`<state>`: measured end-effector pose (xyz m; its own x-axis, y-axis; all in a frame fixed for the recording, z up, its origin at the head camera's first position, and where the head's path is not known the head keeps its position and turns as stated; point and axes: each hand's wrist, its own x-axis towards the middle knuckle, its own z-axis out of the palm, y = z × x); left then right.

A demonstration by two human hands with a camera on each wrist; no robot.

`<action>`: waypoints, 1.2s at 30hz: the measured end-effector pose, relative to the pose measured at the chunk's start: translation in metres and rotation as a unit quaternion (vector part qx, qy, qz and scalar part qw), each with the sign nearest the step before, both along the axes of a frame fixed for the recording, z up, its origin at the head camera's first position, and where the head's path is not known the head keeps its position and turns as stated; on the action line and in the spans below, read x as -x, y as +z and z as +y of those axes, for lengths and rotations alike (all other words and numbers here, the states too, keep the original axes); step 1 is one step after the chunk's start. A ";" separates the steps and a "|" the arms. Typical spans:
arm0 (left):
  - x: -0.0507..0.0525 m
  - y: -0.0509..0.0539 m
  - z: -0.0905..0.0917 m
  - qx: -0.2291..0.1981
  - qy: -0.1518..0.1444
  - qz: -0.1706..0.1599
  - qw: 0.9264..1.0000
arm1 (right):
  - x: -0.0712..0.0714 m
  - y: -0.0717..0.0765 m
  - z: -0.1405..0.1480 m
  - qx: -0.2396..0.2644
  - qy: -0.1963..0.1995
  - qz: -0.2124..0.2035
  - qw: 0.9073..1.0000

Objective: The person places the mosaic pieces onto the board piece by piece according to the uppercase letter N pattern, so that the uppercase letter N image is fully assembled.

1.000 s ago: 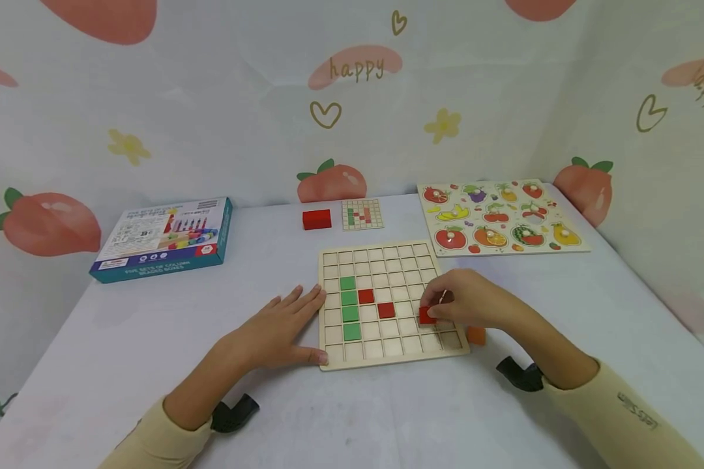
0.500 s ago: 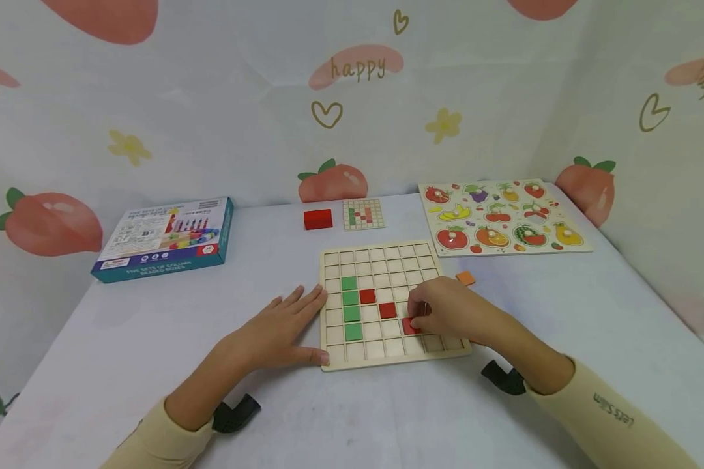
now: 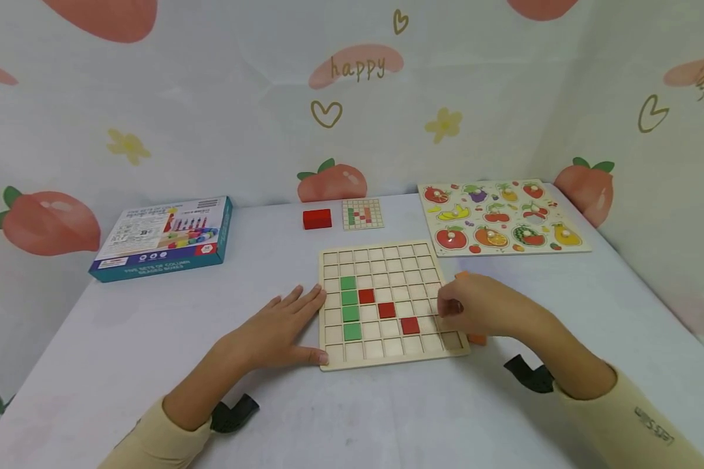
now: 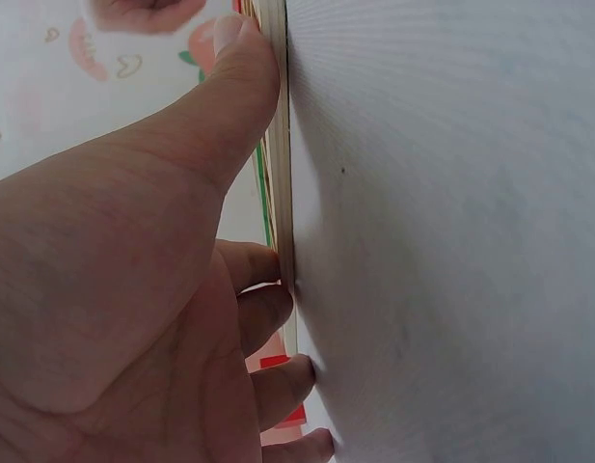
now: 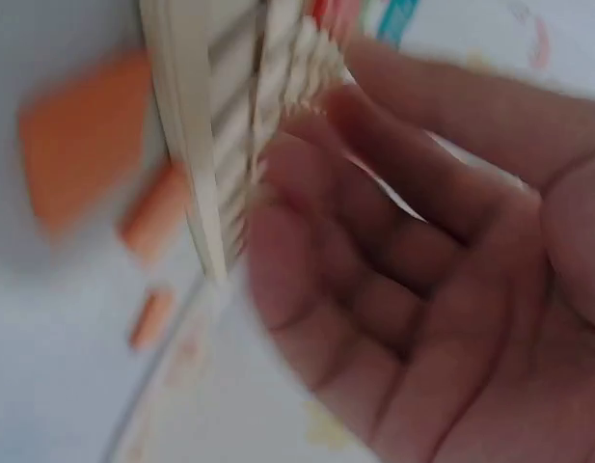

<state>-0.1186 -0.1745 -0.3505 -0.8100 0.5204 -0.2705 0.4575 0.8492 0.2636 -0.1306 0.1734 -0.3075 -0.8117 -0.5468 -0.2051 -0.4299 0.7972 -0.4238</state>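
Note:
On the white table lies a wooden grid board (image 3: 396, 266). A column of green tiles (image 3: 351, 314) fills part of its left side, and red tiles (image 3: 410, 325) step diagonally down to the right. My left hand (image 3: 284, 329) rests flat with fingertips and thumb touching the board's left edge; the left wrist view shows the thumb against that edge (image 4: 283, 183). Over the right edge hovers my right hand (image 3: 484, 306), its fingers loosely bent, and no tile shows in it in the right wrist view. Orange tiles (image 5: 85, 140) lie beside the board, partly hidden by this hand in the head view.
Behind the board are a red block (image 3: 317, 219) and a small pattern card (image 3: 362, 214) with coloured squares. A fruit peg puzzle (image 3: 504, 218) lies at back right. At back left sits a blue-edged toy box (image 3: 163, 239). A printed cloth hangs behind the table.
My right hand brought a red tile to the board, set it into a lower cell, let go and moved right toward the orange tiles. The left hand has stayed put.

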 end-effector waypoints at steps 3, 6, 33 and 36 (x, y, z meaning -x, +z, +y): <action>0.001 0.000 0.000 -0.001 0.000 -0.003 1.000 | -0.002 0.003 0.017 -0.046 -0.008 -0.035 0.998; 0.001 0.000 -0.001 0.000 0.001 -0.003 1.000 | -0.005 0.001 0.030 -0.077 -0.020 -0.057 0.995; 0.002 -0.001 0.001 0.003 0.005 -0.004 1.000 | 0.001 -0.013 0.044 0.006 -0.009 -0.094 0.995; 0.002 -0.001 0.000 0.003 0.005 -0.004 1.000 | 0.005 -0.008 0.044 0.026 0.009 -0.104 0.994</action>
<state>-0.1202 -0.1743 -0.3519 -0.8126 0.5109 -0.2805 0.4472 0.8552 0.2621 -0.1354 0.2173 -0.3160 -0.7454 -0.5742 -0.3387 -0.3423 0.7656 -0.5447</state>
